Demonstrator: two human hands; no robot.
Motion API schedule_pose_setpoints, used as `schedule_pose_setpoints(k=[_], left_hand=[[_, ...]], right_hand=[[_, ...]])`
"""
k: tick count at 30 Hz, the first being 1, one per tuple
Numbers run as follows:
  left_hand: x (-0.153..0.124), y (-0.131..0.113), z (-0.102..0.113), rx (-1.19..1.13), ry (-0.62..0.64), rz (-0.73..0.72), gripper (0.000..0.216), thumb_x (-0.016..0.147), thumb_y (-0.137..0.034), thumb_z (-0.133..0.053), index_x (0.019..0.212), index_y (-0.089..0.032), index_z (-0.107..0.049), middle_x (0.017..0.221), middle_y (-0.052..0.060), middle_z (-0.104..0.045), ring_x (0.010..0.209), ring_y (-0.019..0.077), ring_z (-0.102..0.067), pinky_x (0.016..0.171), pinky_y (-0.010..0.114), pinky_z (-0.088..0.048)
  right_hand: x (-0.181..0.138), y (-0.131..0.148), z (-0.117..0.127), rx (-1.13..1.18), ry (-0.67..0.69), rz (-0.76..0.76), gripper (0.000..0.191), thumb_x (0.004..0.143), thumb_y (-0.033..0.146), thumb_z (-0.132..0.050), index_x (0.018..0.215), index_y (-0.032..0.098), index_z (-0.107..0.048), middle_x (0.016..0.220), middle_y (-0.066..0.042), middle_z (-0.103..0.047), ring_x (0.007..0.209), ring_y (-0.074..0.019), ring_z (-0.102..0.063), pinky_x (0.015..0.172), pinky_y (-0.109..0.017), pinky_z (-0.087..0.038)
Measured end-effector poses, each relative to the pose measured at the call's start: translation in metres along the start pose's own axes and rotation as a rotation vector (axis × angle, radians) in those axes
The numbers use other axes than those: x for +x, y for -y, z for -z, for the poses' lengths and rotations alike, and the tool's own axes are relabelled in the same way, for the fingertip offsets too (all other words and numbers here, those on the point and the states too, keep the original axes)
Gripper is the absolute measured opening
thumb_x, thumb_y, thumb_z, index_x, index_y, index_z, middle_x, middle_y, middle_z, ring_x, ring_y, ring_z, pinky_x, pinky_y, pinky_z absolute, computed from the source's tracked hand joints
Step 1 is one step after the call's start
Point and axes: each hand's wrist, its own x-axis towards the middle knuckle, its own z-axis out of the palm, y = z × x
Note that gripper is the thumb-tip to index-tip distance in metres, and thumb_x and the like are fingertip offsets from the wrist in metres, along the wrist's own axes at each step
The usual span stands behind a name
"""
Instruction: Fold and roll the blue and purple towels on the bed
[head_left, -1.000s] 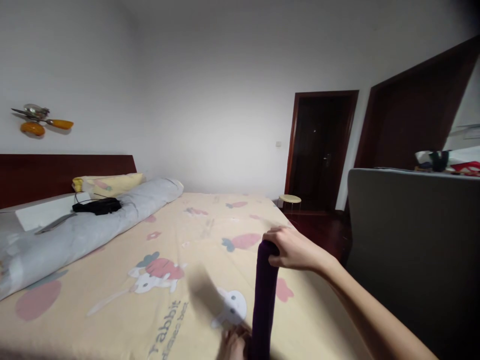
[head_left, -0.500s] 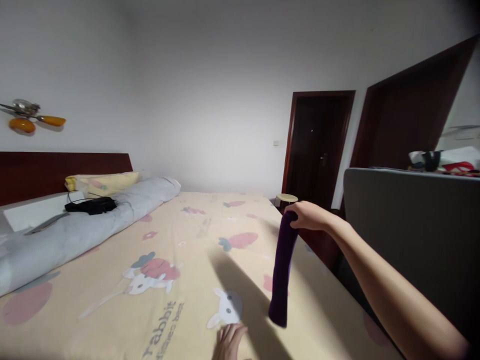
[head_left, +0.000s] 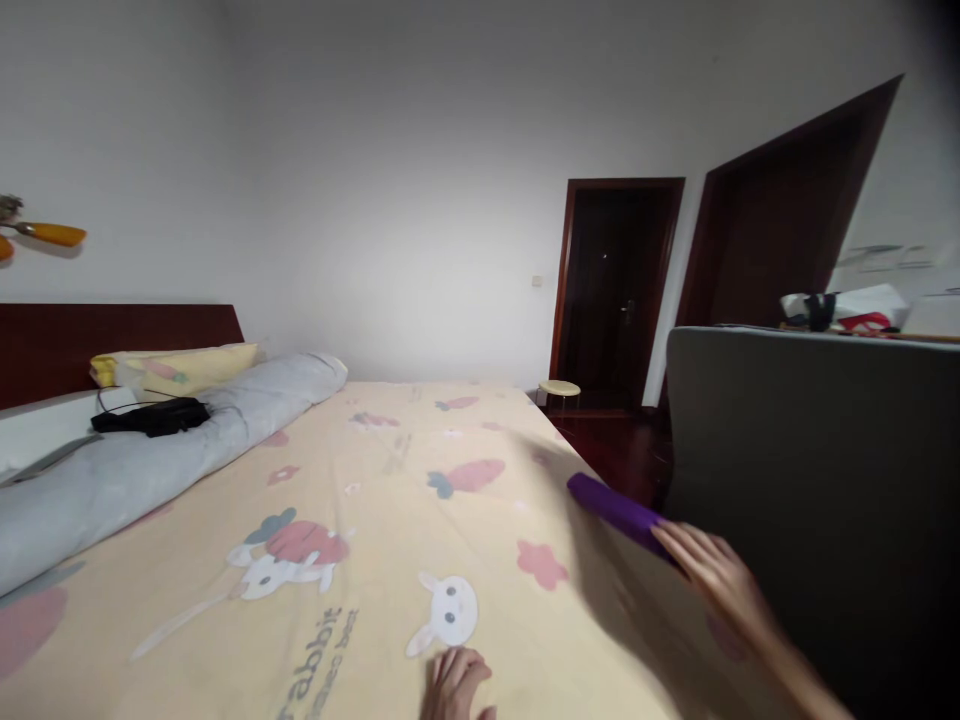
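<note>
A long, narrow purple cloth (head_left: 615, 510), seemingly folded, slants above or along the right edge of the bed. My right hand (head_left: 709, 565) grips its near end, fingers laid over the top and thumb out of sight. Low in the view, my left hand (head_left: 456, 685) rests on the yellow bedsheet (head_left: 390, 560), just below a printed white rabbit head. Its fingers are slightly bent and apart, holding nothing. Whether the cloth touches the sheet I cannot tell.
A rolled grey quilt (head_left: 247, 410) lies along the left side, with a black item (head_left: 161, 415) on it and a yellow pillow (head_left: 187, 370) behind. A dark grey panel (head_left: 787, 480) rises at right. Beyond the bed stand a round stool (head_left: 559, 387) and a door (head_left: 619, 290).
My right hand has come down and nearer, and the purple cloth has swung from hanging vertically to nearly level. My left hand stays on the sheet. The view has turned slightly right.
</note>
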Motion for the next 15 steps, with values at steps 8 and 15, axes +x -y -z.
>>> schedule_pose_setpoints(k=[8,15], left_hand=[[0.001,-0.012,0.007,-0.007,0.008,0.051,0.036,0.058,-0.006,-0.059,0.089,-0.025,-0.065,0.094,0.002,-0.066,0.090,0.0209,-0.059,0.080,0.033,-0.044],[0.002,-0.019,0.013,0.014,0.020,0.045,0.036,0.060,-0.004,-0.058,0.089,-0.025,-0.064,0.093,0.003,-0.066,0.090,0.0220,-0.059,0.080,0.034,-0.046]], right_hand=[[-0.153,0.031,-0.047,0.207,0.090,-0.314,0.041,0.071,0.027,-0.047,0.097,0.041,-0.074,0.109,0.000,-0.074,0.102,-0.0289,-0.069,0.086,-0.043,-0.059],[-0.149,0.052,-0.036,0.317,0.016,-0.481,0.044,0.072,0.035,-0.046,0.109,0.041,-0.070,0.101,-0.001,-0.075,0.099,-0.0336,-0.069,0.086,-0.051,-0.059]])
